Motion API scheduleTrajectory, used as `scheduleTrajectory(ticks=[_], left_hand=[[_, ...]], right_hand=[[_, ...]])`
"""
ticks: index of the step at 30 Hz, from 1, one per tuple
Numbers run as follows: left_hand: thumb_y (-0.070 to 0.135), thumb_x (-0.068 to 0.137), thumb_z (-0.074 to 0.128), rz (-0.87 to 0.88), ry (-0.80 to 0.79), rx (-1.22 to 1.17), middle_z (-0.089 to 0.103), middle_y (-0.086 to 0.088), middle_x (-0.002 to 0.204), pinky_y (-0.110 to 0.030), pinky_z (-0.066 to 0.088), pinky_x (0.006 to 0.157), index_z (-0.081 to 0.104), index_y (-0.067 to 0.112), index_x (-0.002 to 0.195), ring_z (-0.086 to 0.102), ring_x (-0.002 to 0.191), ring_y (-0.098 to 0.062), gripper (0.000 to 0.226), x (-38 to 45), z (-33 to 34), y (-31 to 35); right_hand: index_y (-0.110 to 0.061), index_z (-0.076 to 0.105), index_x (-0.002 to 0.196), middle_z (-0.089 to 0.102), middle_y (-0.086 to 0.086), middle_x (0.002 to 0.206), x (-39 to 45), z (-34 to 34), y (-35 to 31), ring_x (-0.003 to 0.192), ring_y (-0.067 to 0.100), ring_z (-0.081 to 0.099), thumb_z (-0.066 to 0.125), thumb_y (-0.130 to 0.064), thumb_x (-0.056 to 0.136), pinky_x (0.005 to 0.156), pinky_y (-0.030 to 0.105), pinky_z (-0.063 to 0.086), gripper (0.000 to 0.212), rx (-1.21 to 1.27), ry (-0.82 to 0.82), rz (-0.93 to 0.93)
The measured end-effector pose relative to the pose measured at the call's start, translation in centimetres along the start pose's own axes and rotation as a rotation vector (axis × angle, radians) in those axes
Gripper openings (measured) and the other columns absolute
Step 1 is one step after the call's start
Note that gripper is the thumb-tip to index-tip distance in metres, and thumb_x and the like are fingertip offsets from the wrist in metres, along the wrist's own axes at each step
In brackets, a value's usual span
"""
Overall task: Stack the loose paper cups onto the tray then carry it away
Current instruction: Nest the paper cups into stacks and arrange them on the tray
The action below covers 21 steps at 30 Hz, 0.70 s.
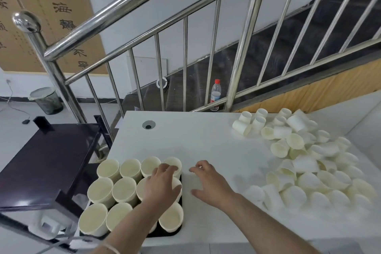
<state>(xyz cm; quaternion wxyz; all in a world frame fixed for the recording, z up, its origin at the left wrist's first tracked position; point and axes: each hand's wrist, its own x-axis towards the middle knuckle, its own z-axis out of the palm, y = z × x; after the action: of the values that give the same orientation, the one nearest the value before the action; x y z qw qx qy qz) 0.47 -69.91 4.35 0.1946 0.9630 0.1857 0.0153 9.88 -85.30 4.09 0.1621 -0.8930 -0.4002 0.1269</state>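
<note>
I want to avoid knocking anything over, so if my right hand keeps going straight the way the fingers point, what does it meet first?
Probably nothing soon: the right hand points up-left over bare white table. The upright cups on the tray lie just left of that line, though depth is hard to judge.

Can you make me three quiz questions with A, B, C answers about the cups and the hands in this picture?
1. Where is the heap of loose white paper cups?
A. right side of the white table
B. on the stairs
C. in the bin

2. What colour is the flat tray under the upright cups?
A. red
B. black
C. yellow

3. What is the right hand doing?
A. gripping a bottle
B. open over the bare tabletop, holding nothing
C. holding a spoon

Answers: 1 A, the heap lies at the table's right; 2 B, dark edge shows beneath the cups; 3 B, fingers spread, nothing in them.
</note>
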Motion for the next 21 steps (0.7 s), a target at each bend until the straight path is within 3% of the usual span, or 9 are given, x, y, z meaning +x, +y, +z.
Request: scheduleTrajectory(ticks=[12, 21], left_hand=[[0.04, 0.088, 0.056, 0.12, -0.032, -0.039, 0.037, 0.009, 0.139, -0.032, 0.038, 0.101, 0.039, 0.03, 0.138, 0.038, 0.127, -0.015, 0.053, 0.0, 5.3, 15.5], [0.04, 0.089, 0.056, 0.153, -0.061, 0.001, 0.037, 0.01, 0.14, -0.03, 0.036, 0.103, 0.037, 0.032, 0.139, 0.037, 0.129, -0.014, 0.054, 4.2, 7.6, 21.6]], right_hand=[[-0.025, 0.04, 0.142, 0.03, -0.007, 0.138, -9.6, -6.7, 13.8, 0.129, 0.011, 0.038, 0.063, -0.036, 0.089, 0.093, 0.027, 0.047, 0.059, -0.018, 0.118, 0.155], [-0.025, 0.036, 0.144, 0.03, -0.007, 0.14, -10.8, -9.2, 20.4, 0.129, 0.011, 0.037, 0.062, -0.038, 0.09, 0.094, 0.026, 0.047, 0.061, -0.009, 0.135, 0.262]])
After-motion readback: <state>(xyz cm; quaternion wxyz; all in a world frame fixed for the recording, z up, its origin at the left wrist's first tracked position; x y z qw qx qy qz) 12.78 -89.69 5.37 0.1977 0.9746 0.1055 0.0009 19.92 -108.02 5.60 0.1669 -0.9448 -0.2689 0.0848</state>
